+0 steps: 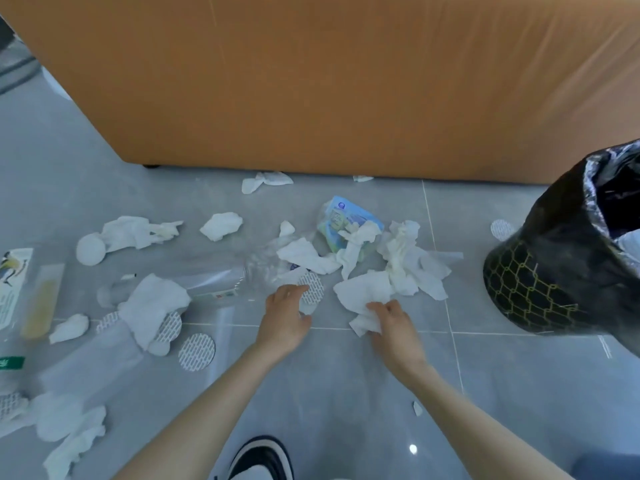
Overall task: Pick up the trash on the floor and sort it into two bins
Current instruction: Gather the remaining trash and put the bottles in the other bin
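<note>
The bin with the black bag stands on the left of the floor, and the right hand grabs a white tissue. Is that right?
Not quite. The bin with the black bag stands on the right of the floor, as the head view shows. The right hand does grab a white tissue.

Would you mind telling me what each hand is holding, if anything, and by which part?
The right hand pinches the white tissue at its near edge. The left hand touches a round seal; a grip cannot be told.
</note>
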A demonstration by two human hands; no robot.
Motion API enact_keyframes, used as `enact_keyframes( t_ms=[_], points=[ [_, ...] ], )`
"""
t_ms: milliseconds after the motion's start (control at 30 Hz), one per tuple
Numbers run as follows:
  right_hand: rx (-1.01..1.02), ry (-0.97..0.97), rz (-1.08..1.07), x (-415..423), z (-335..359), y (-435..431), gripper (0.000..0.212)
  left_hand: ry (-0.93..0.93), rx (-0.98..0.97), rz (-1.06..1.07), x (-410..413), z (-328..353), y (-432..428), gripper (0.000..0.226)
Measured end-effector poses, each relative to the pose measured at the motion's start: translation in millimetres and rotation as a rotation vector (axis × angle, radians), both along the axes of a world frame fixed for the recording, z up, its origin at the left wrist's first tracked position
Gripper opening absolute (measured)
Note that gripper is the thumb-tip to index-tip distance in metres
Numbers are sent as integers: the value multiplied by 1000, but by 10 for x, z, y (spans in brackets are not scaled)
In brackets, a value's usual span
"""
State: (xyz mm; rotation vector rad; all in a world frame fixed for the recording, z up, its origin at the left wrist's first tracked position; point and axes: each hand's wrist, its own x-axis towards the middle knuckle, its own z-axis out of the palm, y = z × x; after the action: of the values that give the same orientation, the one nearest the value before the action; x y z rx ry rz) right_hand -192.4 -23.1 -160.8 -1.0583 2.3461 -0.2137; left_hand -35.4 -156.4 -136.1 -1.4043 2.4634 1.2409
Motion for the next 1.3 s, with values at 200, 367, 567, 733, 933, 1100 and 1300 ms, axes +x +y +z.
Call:
enact_keyframes(
  t_ms=[200,367,567,733,933,1100,1300],
  points=[
    [-64,-119,-139,188,-15,48,10,-179,-177,-219,156,-256,98,68],
    [-190,-171,-243,287,171,37,35,-165,-248,-180,212,-364,154,53],
    [-424,-477,-416,200,523,18,12,13,-157,-47,302,-408,156,19],
    [-526,-433,-551,-31,719,-87,21,214,-167,168,190,-257,199,19],
    [-391,-179,-369,-383,559,-233,28,300,-202,183,60,-13,137,22],
    [38,-137,-74,-387,128,-333,51,270,-78,231,-10,83,74,25],
    [219,94,48,-202,-98,-265,31,279,-6,250,-42,156,26,19]
  ],
)
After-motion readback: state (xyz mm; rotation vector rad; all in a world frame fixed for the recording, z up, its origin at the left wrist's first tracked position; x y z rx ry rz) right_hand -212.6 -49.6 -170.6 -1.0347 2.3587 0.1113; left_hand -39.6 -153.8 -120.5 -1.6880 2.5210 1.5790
